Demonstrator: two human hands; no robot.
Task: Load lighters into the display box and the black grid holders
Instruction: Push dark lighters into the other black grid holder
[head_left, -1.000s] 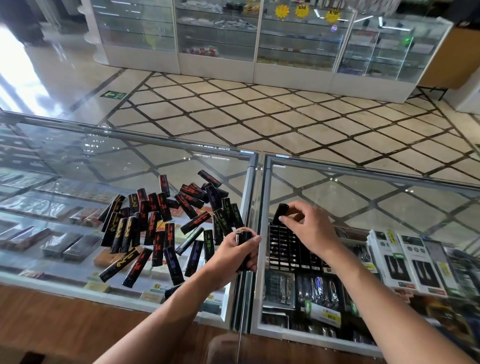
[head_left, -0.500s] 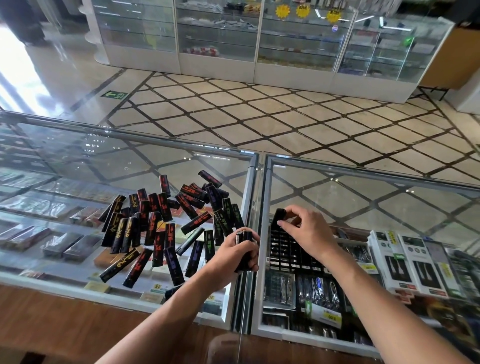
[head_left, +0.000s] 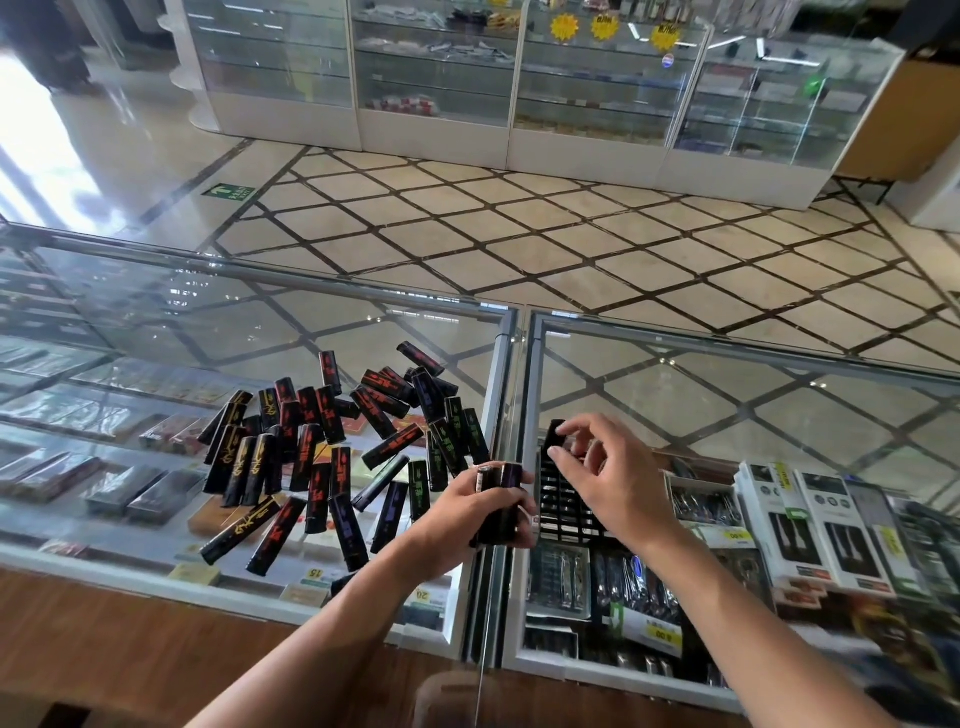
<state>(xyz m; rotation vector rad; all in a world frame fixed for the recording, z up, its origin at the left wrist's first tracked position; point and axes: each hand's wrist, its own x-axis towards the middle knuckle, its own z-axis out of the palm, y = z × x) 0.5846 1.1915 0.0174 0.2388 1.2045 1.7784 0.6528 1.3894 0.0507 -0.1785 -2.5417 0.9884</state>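
On the glass table (head_left: 156, 338), by the seam between its two panes, item by item.

Change since a second ago: the right hand (head_left: 618, 483) has sunk a little toward the grid (head_left: 563, 506). The lighter (head_left: 555, 434) it carries has come down with it, to the grid's far left corner. The left hand (head_left: 457, 514) has stayed over the seam with the same load. The pile (head_left: 332, 447) has not moved.

Right hand: thumb and forefinger pinch the black lighter near its top, and the other fingers are loosely bent and spread. The lighter is upright, with its lower end at the grid's far left corner. Whether it sits in a cell cannot be told from where I stand.

Left hand: closed in a fist round a bundle (head_left: 496, 512) of dark lighters. They are held upright, with metal tops showing above the forefinger. The hand is just left of the grid, near the right hand but apart from it.

Grid: black, at the left edge of the right pane, partly under the right hand.

Pile: dark lighters printed in red, gold, green and purple, strewn over the left pane.

Boxes (head_left: 826, 530): white, in a row, to the right of the right hand.
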